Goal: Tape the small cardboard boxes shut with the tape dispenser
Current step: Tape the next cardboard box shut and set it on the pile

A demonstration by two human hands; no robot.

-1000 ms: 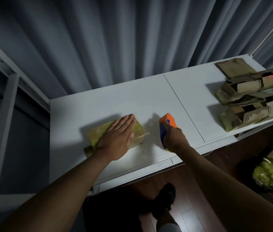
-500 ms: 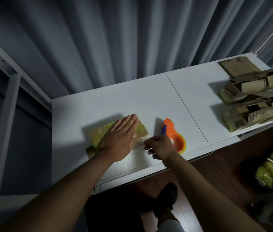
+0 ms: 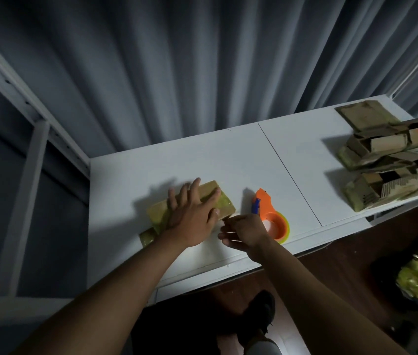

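The left hand [image 3: 192, 213] lies flat with straight fingers on the small box [image 3: 222, 201] near the counter's [image 3: 228, 155] front edge. The right hand [image 3: 243, 230], fingers curled, pinches at the box's right end; what it pinches I cannot tell. The tape dispenser [image 3: 270, 216] stands just beside it. A pile of boxes [image 3: 392, 160] fills the counter's right end.

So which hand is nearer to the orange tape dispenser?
The right hand: it is just beside the tape dispenser, at the near end of the box. The left hand lies flat on the box, farther away.
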